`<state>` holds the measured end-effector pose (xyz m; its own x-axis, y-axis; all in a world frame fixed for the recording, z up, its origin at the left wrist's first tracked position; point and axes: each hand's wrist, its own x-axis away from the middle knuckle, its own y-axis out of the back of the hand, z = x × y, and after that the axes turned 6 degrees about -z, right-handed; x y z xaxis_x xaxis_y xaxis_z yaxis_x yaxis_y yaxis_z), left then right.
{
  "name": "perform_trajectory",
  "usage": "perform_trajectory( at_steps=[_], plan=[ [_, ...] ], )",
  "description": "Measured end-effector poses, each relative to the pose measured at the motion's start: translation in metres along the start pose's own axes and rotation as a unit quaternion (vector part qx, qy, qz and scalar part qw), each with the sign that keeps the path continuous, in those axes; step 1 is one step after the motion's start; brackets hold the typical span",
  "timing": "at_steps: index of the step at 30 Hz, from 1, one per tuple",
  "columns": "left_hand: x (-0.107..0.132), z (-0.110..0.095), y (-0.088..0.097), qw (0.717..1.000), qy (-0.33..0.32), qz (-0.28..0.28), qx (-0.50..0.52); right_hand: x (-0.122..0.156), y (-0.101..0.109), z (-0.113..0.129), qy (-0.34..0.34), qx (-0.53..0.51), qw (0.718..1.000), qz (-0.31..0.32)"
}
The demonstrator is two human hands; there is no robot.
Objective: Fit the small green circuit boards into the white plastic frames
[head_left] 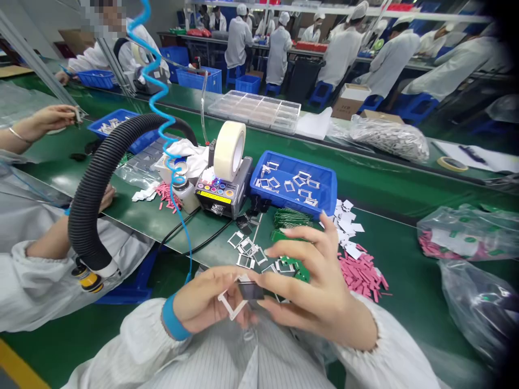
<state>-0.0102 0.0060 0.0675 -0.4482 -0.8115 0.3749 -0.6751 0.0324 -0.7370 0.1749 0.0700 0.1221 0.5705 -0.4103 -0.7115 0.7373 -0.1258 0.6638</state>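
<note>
Close to my body, my left hand [203, 300] pinches a small white rectangular frame [232, 313] between thumb and fingers. My right hand [320, 286] grips a small dark, screen-like panel [251, 292] at the frame's upper edge, with its other fingers raised and spread. Whether the panel is seated in the frame or only touches it, I cannot tell. Just beyond my hands lie loose white frames [248, 248] and green circuit boards [299, 268]. More frames lie in a blue tray [279, 201] behind them. A blue band [174, 317] circles my left wrist.
A tape dispenser [221, 192] carries a big tape roll [227, 151]. Pink strips [362, 274] and white pieces [346, 224] lie on the right. A black hose [91, 200] arches on the left, near a co-worker's hand [52, 119]. A coiled blue air line [156, 97] hangs down.
</note>
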Motion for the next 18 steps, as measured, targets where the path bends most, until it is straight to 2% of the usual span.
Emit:
perform_trajectory(
  at_steps=[2, 4, 8, 11, 13, 18],
  plan=[
    [-0.002, 0.003, 0.000, 0.997, 0.063, 0.037, 0.011, -0.008, 0.006, -0.006, 0.050, -0.021, 0.997, 0.063],
    [-0.004, 0.006, -0.001, 0.994, 0.102, 0.046, 0.010, -0.016, 0.010, -0.011, 0.092, -0.042, 0.987, 0.124],
    [-0.006, 0.010, -0.003, 0.989, 0.137, 0.048, -0.019, -0.031, 0.012, -0.013, 0.169, -0.064, 0.954, 0.239],
    [-0.007, 0.009, -0.005, 0.982, 0.175, 0.065, -0.026, -0.036, 0.009, -0.015, 0.183, -0.098, 0.928, 0.310],
    [-0.007, 0.008, -0.006, 0.980, 0.187, 0.065, -0.032, -0.035, 0.006, -0.018, 0.176, -0.118, 0.920, 0.328],
    [-0.011, 0.020, -0.001, 0.982, 0.170, 0.080, 0.006, -0.018, 0.003, -0.018, 0.159, -0.140, 0.924, 0.318]
  ],
)
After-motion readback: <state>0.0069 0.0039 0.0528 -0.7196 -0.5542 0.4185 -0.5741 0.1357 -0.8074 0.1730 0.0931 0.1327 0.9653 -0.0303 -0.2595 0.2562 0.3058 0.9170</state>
